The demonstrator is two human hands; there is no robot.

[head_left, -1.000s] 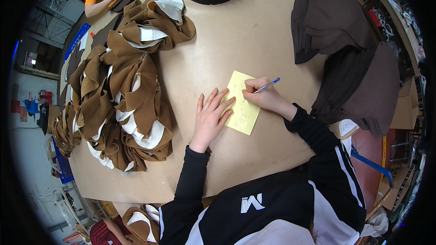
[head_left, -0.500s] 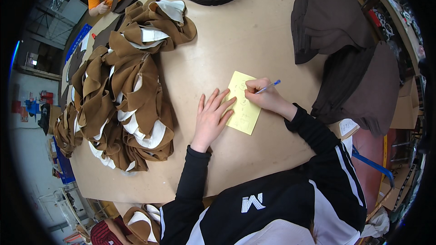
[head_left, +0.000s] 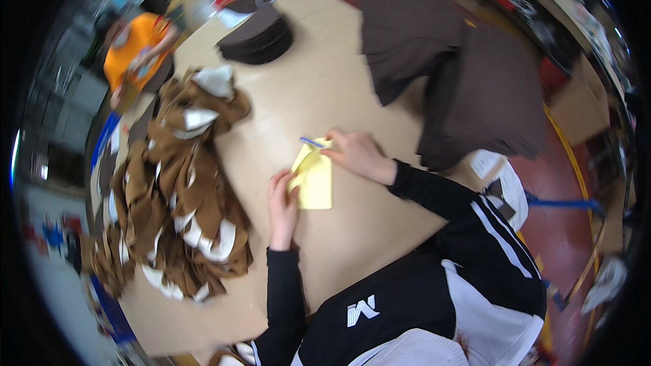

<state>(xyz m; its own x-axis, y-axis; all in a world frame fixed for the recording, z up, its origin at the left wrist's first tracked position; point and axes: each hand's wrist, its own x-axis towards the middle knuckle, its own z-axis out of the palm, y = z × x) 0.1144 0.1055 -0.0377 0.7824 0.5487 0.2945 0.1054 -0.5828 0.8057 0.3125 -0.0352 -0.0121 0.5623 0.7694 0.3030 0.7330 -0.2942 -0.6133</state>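
Where the bench lies bare between the brown pile and the dark stacks, you have room beyond and toward its near edge. Writing has given way to handling the yellow paper, now bent, mid-bench. Your right hand has its fingers closed, apparently pinching the blue pen at the paper's top; your left hand, fingers half-curled, meets its left side, grip unclear.

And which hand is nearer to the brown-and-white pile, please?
Left. The left hand, at the left edge of the yellow paper, is right of the pile; the right hand, at the paper's upper right, is farther away.
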